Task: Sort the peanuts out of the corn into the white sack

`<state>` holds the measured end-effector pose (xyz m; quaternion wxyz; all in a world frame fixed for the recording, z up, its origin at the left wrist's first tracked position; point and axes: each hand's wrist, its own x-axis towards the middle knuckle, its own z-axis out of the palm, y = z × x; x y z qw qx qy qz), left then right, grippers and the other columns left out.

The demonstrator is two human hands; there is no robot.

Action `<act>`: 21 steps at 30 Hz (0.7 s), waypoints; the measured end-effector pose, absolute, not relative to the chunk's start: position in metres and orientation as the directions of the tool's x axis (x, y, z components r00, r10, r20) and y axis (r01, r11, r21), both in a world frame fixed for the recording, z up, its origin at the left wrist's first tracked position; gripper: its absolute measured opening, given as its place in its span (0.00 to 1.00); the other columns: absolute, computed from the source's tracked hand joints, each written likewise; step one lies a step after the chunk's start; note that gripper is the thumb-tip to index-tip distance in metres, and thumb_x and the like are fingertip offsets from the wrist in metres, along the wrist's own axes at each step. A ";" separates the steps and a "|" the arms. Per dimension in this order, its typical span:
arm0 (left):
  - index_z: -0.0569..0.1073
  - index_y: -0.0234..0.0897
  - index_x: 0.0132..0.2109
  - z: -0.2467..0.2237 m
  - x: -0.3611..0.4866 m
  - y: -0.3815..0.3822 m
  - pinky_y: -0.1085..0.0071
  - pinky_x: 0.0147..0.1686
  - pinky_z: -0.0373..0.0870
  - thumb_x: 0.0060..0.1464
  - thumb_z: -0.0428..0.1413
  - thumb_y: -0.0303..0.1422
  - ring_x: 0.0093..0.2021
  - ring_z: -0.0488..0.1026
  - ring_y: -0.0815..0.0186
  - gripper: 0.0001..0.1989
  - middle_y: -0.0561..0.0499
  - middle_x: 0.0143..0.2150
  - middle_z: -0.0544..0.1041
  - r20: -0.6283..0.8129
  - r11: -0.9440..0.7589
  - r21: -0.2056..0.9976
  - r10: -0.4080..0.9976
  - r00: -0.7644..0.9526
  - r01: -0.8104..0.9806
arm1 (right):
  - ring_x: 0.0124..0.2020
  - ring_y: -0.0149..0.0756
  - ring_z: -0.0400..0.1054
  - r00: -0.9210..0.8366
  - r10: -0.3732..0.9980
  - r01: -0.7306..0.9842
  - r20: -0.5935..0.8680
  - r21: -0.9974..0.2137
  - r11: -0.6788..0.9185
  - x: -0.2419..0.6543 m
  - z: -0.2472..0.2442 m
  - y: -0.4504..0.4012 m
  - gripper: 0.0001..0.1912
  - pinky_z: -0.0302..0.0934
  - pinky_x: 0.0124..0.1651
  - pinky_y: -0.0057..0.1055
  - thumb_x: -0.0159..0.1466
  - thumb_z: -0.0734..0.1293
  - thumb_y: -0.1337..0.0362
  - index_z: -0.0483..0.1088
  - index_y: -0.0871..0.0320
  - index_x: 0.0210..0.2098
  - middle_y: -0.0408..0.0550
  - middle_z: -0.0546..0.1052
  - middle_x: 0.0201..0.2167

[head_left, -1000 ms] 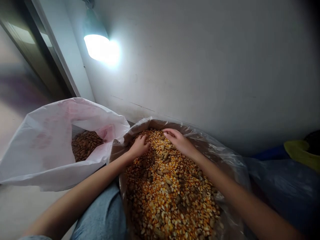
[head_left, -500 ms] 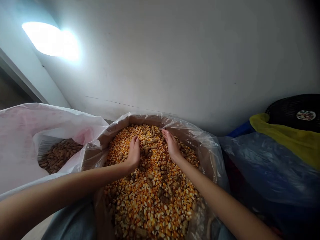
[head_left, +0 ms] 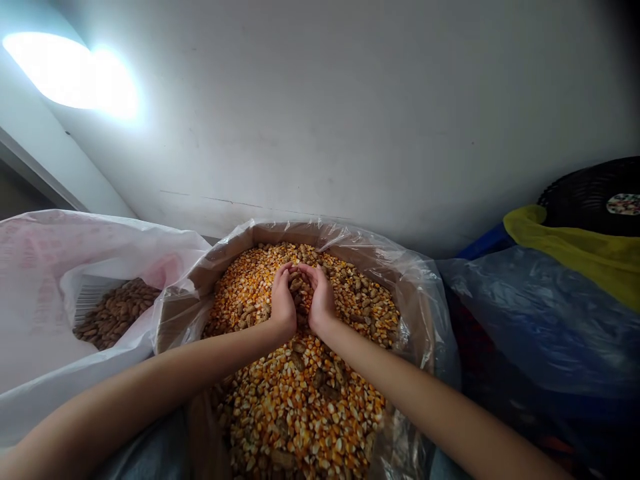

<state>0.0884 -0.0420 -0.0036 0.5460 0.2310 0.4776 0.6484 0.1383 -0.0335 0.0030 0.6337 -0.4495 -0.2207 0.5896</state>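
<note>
Corn kernels [head_left: 305,417] mixed with unshelled peanuts fill a cardboard box lined with a clear plastic bag [head_left: 425,293]. My left hand [head_left: 283,303] and my right hand [head_left: 321,299] are cupped toward each other on the far half of the heap, fingertips nearly meeting at the top. Between the palms they gather a small pile of peanuts [head_left: 300,290]. Both hands have curled fingers pressed around this pile; the lower edges of the hands rest on the corn. More peanuts lie scattered over the kernels on both sides.
At the left stands a white plastic bag [head_left: 35,287] with brown almond-like nuts [head_left: 119,315] inside. A pale wall [head_left: 320,133] rises behind the box. To the right are a bluish clear plastic sheet [head_left: 540,320], a yellow cloth-like piece [head_left: 590,253] and a black round grille [head_left: 580,197].
My hands have come together from apart, closing around peanuts between them. The view has shifted slightly to the right.
</note>
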 end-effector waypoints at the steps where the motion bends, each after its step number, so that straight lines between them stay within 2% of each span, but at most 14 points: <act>1: 0.70 0.39 0.37 -0.001 0.089 -0.042 0.72 0.45 0.61 0.47 0.47 0.33 0.42 0.68 0.69 0.10 0.52 0.40 0.72 -0.258 0.072 0.839 0.925 -0.279 -0.539 | 0.37 0.30 0.67 0.212 0.934 -0.589 -0.288 -0.800 -0.113 0.137 0.005 -0.035 0.16 0.59 0.42 0.26 0.56 0.56 0.59 0.72 0.59 0.28 0.44 0.76 0.32; 6: 0.71 0.37 0.30 0.019 0.089 -0.038 0.73 0.39 0.65 0.45 0.47 0.35 0.35 0.71 0.70 0.10 0.52 0.34 0.74 -0.471 0.198 0.659 0.861 -0.193 -0.725 | 0.37 0.32 0.68 0.205 0.877 -0.701 -0.433 -0.691 -0.177 0.135 0.017 -0.040 0.16 0.62 0.40 0.29 0.55 0.56 0.59 0.71 0.58 0.32 0.43 0.75 0.36; 10: 0.71 0.38 0.33 0.030 0.085 -0.036 0.72 0.36 0.67 0.48 0.44 0.38 0.34 0.71 0.68 0.14 0.52 0.33 0.74 -0.591 0.294 0.559 0.797 -0.124 -0.775 | 0.38 0.33 0.68 0.201 0.870 -0.722 -0.450 -0.669 -0.180 0.135 0.030 -0.040 0.15 0.63 0.39 0.30 0.55 0.56 0.59 0.71 0.57 0.32 0.44 0.74 0.37; 15: 0.71 0.39 0.38 0.032 0.088 -0.039 0.70 0.32 0.68 0.46 0.47 0.38 0.31 0.72 0.66 0.14 0.51 0.30 0.75 -0.626 0.358 0.460 0.780 -0.011 -0.812 | 0.39 0.31 0.67 0.243 0.893 -0.700 -0.378 -0.706 -0.109 0.136 0.039 -0.037 0.15 0.61 0.42 0.29 0.56 0.55 0.60 0.71 0.59 0.31 0.45 0.75 0.36; 18: 0.71 0.37 0.37 0.033 0.090 -0.039 0.70 0.30 0.68 0.47 0.46 0.36 0.28 0.72 0.66 0.13 0.50 0.29 0.75 -0.608 0.331 0.420 0.794 0.009 -0.845 | 0.40 0.31 0.67 0.255 0.903 -0.694 -0.346 -0.716 -0.078 0.137 0.042 -0.036 0.15 0.60 0.44 0.29 0.57 0.55 0.61 0.70 0.59 0.31 0.45 0.75 0.35; 21: 0.71 0.35 0.35 0.034 0.089 -0.039 0.72 0.27 0.68 0.47 0.46 0.35 0.25 0.71 0.67 0.12 0.49 0.25 0.74 -0.646 0.394 0.390 0.761 0.058 -0.832 | 0.39 0.32 0.67 0.241 0.909 -0.714 -0.340 -0.697 -0.071 0.139 0.045 -0.035 0.14 0.60 0.44 0.30 0.57 0.55 0.61 0.70 0.60 0.30 0.46 0.75 0.33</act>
